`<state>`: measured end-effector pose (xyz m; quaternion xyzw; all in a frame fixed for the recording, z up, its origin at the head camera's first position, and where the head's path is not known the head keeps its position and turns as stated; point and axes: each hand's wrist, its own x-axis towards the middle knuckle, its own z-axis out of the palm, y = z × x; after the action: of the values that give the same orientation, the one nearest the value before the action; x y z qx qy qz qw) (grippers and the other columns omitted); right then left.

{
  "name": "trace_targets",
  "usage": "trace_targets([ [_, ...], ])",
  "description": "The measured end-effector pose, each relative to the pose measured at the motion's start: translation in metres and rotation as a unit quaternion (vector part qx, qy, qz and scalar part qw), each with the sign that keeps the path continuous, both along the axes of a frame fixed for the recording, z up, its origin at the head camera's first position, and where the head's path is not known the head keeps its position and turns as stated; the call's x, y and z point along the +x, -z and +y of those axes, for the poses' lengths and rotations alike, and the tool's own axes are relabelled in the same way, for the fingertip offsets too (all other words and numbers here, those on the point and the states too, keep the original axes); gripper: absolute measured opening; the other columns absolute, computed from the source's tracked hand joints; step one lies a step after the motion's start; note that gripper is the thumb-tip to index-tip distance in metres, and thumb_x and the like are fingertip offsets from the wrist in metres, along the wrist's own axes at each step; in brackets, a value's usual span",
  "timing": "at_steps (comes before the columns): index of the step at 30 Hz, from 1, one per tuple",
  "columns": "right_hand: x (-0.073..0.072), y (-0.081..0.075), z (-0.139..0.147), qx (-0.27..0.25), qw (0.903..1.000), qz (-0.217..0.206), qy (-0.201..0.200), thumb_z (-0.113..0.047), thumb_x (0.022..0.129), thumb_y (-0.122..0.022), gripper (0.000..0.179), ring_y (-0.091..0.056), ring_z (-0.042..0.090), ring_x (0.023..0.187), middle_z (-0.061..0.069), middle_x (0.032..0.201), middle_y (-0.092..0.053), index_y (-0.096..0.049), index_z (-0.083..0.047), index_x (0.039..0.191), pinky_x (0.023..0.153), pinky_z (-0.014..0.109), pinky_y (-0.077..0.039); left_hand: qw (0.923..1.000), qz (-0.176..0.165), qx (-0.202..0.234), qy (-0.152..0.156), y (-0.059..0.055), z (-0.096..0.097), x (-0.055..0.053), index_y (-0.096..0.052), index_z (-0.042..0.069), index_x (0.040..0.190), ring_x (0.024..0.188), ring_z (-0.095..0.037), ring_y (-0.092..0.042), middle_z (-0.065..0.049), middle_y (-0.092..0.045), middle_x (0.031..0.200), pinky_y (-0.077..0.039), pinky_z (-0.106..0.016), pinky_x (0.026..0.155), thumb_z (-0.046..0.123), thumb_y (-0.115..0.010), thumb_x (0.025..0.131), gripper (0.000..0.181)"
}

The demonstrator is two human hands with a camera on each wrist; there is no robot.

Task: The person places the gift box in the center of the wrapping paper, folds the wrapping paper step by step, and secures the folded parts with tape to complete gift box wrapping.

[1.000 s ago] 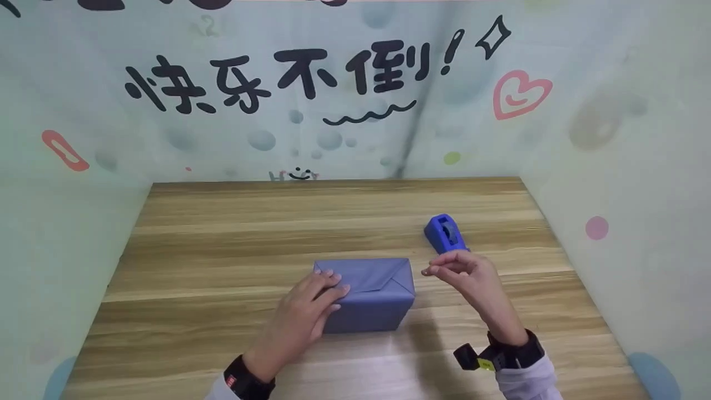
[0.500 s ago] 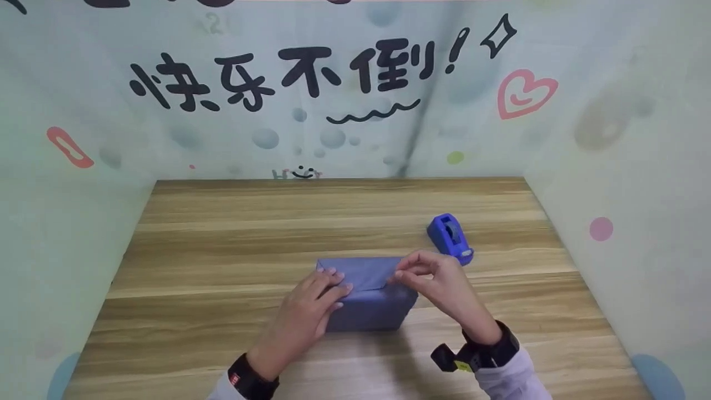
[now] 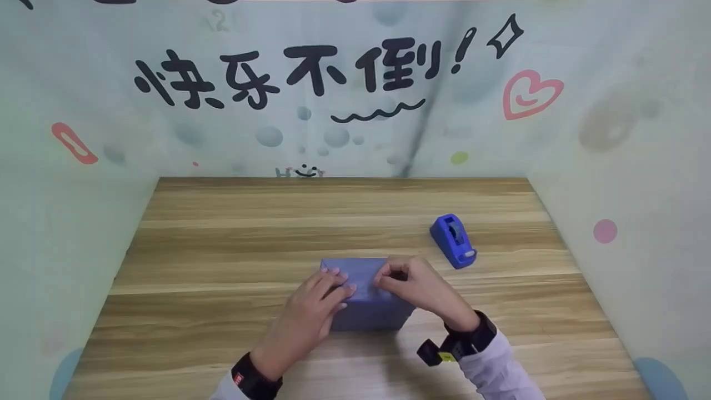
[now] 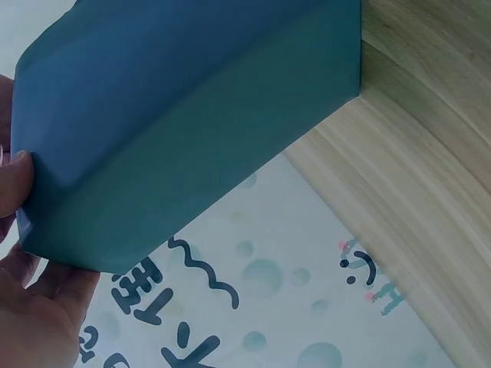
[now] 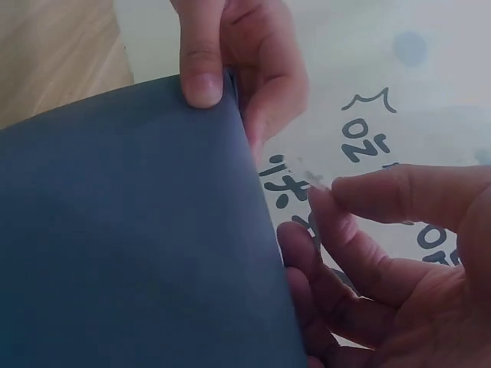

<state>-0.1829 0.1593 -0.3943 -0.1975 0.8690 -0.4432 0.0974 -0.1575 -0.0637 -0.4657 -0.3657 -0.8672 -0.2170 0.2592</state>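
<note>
A box wrapped in blue-grey paper [image 3: 369,316] stands on the wooden table, with a folded seam on its top. My left hand [image 3: 305,311] holds its left end, fingertips on the top and thumb at the near side. In the right wrist view, that thumb [image 5: 204,84] lies on the paper close to a corner. Above the right part of the top, my right hand [image 3: 414,283] pinches a small clear piece of tape [image 5: 305,173] between thumb and forefinger. Its other fingers are bent against the box's edge, and it covers the box's right corner in the head view.
A blue tape dispenser [image 3: 454,241] sits on the table [image 3: 250,222] behind and to the right of the box. Pale printed curtains or panels [image 3: 355,144] enclose the table at the back and both sides.
My right hand has moved left from beside the tape dispenser to over the top of the box, still pinching. My left hand has stayed on the box. The head view has shifted slightly.
</note>
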Motion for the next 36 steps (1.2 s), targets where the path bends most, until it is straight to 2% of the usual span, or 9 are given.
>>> trace_targets([
  [6,-0.002,0.002,-0.002,0.040,0.9985,0.035,-0.013,-0.010,0.083,-0.063,0.009,-0.051,0.004,0.067,0.000,0.077,-0.062,-0.070,-0.007,0.079,0.058,0.016,-0.042,0.9999,0.009,-0.006,0.000,-0.002,0.002,0.001,-0.066,0.014,0.110,0.116,-0.024,-0.054,-0.007,-0.061,0.118,-0.042,-0.037,0.102,0.012,-0.066,0.084,0.026],
  [15,0.002,0.003,-0.003,0.064,0.9957,0.064,-0.020,-0.012,0.083,-0.065,0.007,-0.049,0.004,0.067,0.000,0.077,-0.059,-0.067,-0.007,0.078,0.059,0.016,-0.043,0.9999,0.011,-0.010,-0.003,-0.003,0.003,0.002,-0.066,0.014,0.110,0.117,-0.024,-0.054,-0.006,-0.061,0.119,-0.042,-0.037,0.102,0.013,-0.065,0.084,0.026],
  [24,0.007,0.004,-0.007,0.099,0.9901,0.100,-0.009,-0.013,0.081,-0.070,0.008,-0.050,0.007,0.070,-0.001,0.078,-0.055,-0.064,-0.008,0.079,0.062,0.018,-0.044,0.9999,0.010,-0.011,-0.002,-0.003,0.005,0.002,-0.066,0.015,0.111,0.117,-0.024,-0.054,-0.006,-0.061,0.119,-0.042,-0.037,0.103,0.014,-0.065,0.084,0.026],
  [31,0.007,0.011,-0.007,0.082,0.9919,0.079,0.056,-0.019,0.075,-0.077,0.035,-0.045,0.012,0.072,0.000,0.081,-0.051,-0.048,-0.011,0.092,0.067,0.025,-0.036,0.9998,0.007,-0.019,0.000,-0.004,0.003,0.004,-0.065,0.015,0.112,0.117,-0.025,-0.054,-0.007,-0.061,0.118,-0.041,-0.038,0.104,0.016,-0.063,0.086,0.026],
  [33,0.007,0.015,-0.009,0.081,0.9904,0.089,0.069,-0.021,0.075,-0.077,0.034,-0.045,0.012,0.072,-0.001,0.079,-0.051,-0.048,-0.011,0.091,0.068,0.026,-0.033,0.9998,0.010,-0.019,0.000,-0.004,0.003,0.004,-0.065,0.014,0.111,0.116,-0.025,-0.055,-0.007,-0.062,0.117,-0.040,-0.038,0.105,0.016,-0.063,0.086,0.025],
  [36,0.007,0.021,-0.014,0.090,0.9834,0.128,0.092,-0.025,0.077,-0.075,0.032,-0.045,0.011,0.071,-0.003,0.076,-0.050,-0.048,-0.012,0.088,0.069,0.027,-0.030,0.9998,0.007,-0.019,0.002,-0.003,0.004,0.004,-0.064,0.012,0.111,0.116,-0.025,-0.054,-0.008,-0.062,0.117,-0.039,-0.039,0.105,0.019,-0.063,0.086,0.026],
])
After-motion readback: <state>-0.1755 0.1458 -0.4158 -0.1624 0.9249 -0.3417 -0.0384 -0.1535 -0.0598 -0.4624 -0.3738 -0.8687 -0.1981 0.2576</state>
